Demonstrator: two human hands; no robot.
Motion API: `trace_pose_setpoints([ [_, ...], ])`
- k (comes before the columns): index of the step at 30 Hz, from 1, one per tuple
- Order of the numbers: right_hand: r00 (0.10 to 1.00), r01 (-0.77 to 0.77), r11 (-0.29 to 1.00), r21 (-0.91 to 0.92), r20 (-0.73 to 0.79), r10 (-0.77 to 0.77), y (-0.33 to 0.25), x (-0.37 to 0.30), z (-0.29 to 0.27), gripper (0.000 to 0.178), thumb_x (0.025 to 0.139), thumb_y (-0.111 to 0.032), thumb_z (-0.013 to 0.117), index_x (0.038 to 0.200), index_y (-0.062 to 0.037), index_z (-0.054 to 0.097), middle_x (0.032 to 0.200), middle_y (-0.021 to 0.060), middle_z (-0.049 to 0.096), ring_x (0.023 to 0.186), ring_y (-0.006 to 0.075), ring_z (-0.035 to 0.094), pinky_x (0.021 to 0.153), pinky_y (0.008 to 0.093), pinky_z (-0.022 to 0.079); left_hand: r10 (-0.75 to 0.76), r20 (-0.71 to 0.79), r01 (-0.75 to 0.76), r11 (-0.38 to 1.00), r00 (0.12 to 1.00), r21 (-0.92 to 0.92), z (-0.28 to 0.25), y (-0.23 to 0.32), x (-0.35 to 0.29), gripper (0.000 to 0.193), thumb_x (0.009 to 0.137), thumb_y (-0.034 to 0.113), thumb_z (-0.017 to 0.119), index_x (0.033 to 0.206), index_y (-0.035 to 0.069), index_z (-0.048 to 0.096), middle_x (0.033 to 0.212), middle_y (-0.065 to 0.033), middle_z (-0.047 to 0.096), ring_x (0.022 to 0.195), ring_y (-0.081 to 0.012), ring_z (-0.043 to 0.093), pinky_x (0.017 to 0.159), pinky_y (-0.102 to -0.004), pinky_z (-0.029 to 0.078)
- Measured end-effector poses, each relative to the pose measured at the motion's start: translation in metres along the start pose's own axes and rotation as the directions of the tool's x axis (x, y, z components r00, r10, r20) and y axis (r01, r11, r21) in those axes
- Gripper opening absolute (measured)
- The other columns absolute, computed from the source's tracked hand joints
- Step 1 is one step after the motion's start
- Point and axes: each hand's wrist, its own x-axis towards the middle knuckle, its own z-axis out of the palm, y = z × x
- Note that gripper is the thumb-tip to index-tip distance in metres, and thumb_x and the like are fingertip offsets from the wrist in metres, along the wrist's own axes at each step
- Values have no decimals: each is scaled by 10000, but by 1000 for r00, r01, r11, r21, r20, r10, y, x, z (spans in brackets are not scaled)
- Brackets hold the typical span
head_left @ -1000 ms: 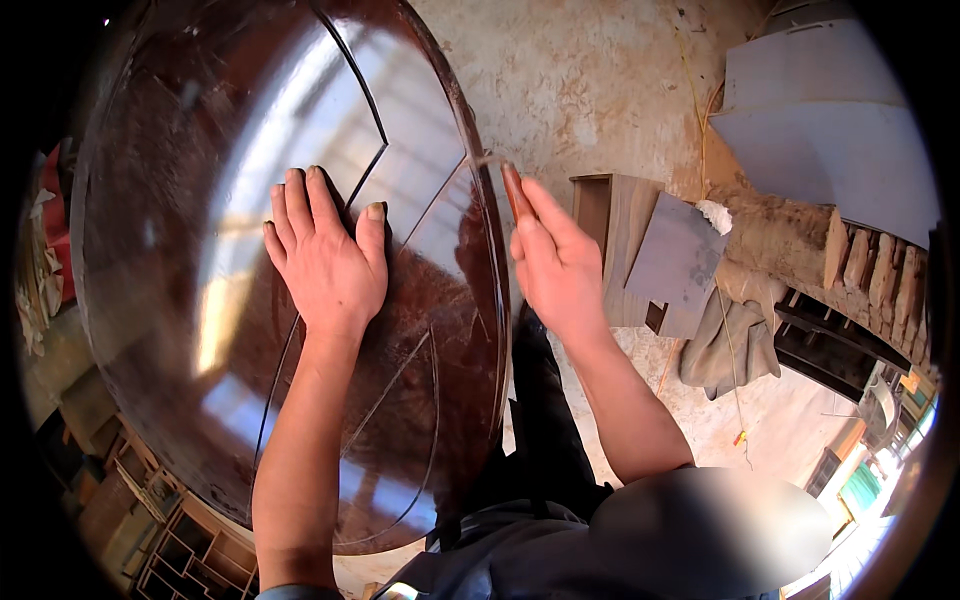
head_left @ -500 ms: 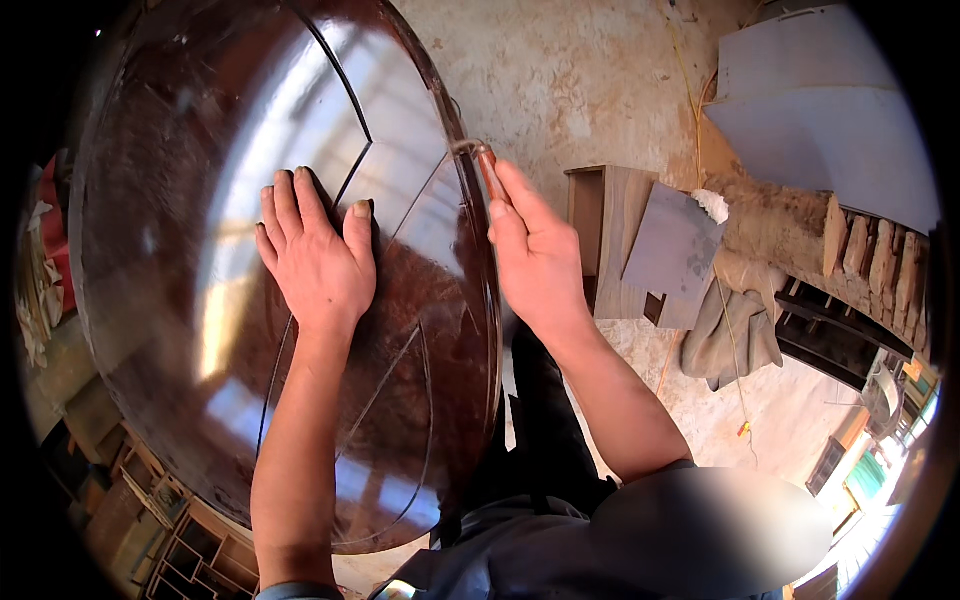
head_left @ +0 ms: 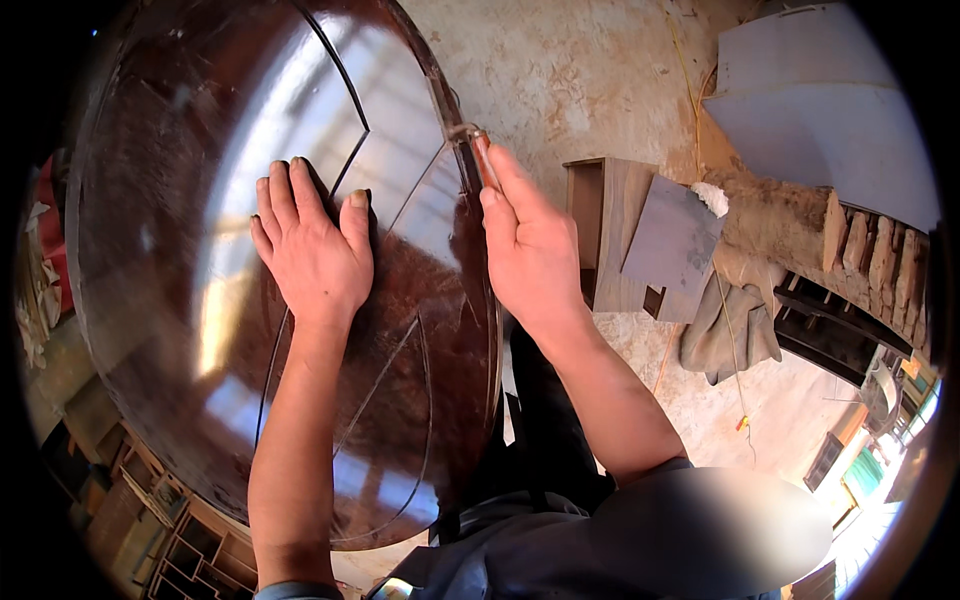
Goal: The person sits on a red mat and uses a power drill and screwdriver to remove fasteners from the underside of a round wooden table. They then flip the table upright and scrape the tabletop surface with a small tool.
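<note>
A big, glossy dark reddish-brown round tabletop (head_left: 150, 330) with thin curved and angled lines fills the left half of the view. My left hand (head_left: 315, 240) lies flat on it, fingers stretched and thumb out to the side. My right hand (head_left: 530, 245) is wrapped round the orange-brown handle of a hand tool with a bent metal tip (head_left: 482, 150). That tip hooks over the tabletop's right rim, where the dark finish looks scuffed. My palm hides the lower part of the handle.
To the right, a wooden cabinet piece (head_left: 625, 235) and a grey panel (head_left: 675, 240) stand on the dusty floor. Beyond are a grey cloth (head_left: 728, 335), a rough wooden block (head_left: 775, 220) and large grey sheets (head_left: 815, 110). Wooden frames (head_left: 200, 550) lie at lower left.
My right hand and the tool have shifted slightly up along the rim, away from me. My left hand stays flat on the tabletop; the whole view has moved a little.
</note>
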Motion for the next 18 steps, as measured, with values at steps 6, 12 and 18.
trace_pose_setpoints([
  [6, 990, 131, 990, -50, -55, -134, 4, 6, 1, 392, 955, -70, 563, 1347, -83, 555, 964, 201, 664, 837, 376, 646, 742, 400, 518, 3, 16, -3, 1000, 1000, 15, 1, 0, -3, 670, 1009, 476, 405, 1490, 14, 335, 1553, -198, 318, 1465, -375, 235, 1182, -534, 169],
  [12, 988, 112, 991, 74, -114, -103, 0, -9, -21, 400, 927, -23, 583, 1326, -25, 575, 980, 144, 643, 793, 252, 631, 724, 343, 509, -15, 16, 15, 1000, 1000, 16, -1, -1, 2, 661, 1002, 454, 426, 1482, 6, 344, 1554, -198, 314, 1468, -371, 228, 1185, -521, 165],
  [18, 986, 155, 983, -101, -36, -160, 9, -35, -19, 423, 913, -25, 602, 1335, -42, 574, 837, 115, 552, 671, 226, 546, 622, 331, 469, -17, 19, 17, 1000, 1000, 7, -3, 1, 2, 654, 998, 438, 441, 1477, 1, 351, 1553, -202, 313, 1467, -369, 229, 1185, -517, 167],
])
